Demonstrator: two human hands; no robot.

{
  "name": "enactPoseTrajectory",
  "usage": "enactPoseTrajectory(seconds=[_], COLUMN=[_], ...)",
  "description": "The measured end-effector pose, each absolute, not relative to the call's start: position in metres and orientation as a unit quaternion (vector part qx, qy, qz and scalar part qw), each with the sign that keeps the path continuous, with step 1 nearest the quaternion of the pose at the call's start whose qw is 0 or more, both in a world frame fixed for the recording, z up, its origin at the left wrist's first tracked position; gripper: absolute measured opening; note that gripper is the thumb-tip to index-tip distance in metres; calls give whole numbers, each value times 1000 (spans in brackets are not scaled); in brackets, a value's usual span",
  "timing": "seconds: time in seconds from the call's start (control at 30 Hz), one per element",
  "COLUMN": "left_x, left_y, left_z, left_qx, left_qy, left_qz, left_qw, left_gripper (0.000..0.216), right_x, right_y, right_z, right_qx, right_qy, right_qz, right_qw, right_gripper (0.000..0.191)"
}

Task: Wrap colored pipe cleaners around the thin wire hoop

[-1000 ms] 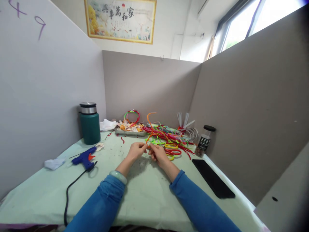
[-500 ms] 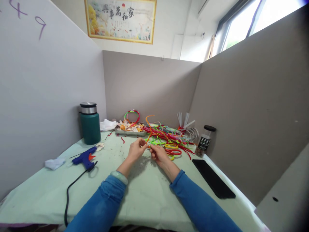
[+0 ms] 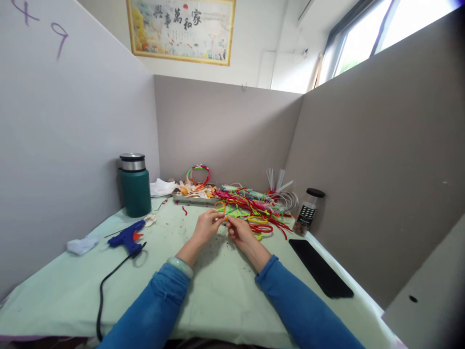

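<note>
My left hand and my right hand meet fingertip to fingertip above the front edge of a colourful heap. Both are pinched closed on an orange pipe cleaner. Its free part curves in a short arc behind the left fingers; the stretch between the fingertips is mostly hidden. Red-handled scissors and a yellow handle lie just right of my right hand. Behind both hands spreads a pile of red, green and pale pipe cleaners.
A metal tray of small pieces has a wrapped ring at its back. To the left are a green bottle and a blue glue gun with its cord. A jar and a black flat slab lie right. Partitions enclose the table.
The orange pipe cleaner stood up tall above the hands; now it is bent down into a low arc behind the left fingers. Both hands have stayed nearly in place.
</note>
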State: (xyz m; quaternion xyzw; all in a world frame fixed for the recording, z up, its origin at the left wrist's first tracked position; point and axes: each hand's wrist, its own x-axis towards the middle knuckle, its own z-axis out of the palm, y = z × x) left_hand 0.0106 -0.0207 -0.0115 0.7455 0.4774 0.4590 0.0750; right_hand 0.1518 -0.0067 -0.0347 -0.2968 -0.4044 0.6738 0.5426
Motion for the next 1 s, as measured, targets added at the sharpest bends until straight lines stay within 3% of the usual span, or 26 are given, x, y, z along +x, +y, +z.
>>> enactPoseTrajectory(seconds=[0.5, 0.8, 1.0], left_x=[11, 8, 10], left_y=[-18, -15, -20], left_z=[-13, -11, -7], left_qx=[720, 686, 713], left_qy=[503, 513, 505], left_qz=[438, 465, 433], left_qw=[193, 225, 220], left_gripper=[22, 25, 27], right_x=[153, 149, 152], right_y=[-5, -9, -5], right_z=[-38, -40, -44], right_qx=[-296, -363, -387], right_qy=[-473, -674, -659], right_qz=[623, 404, 375], right_qw=[548, 501, 525], right_gripper=[27, 13, 15])
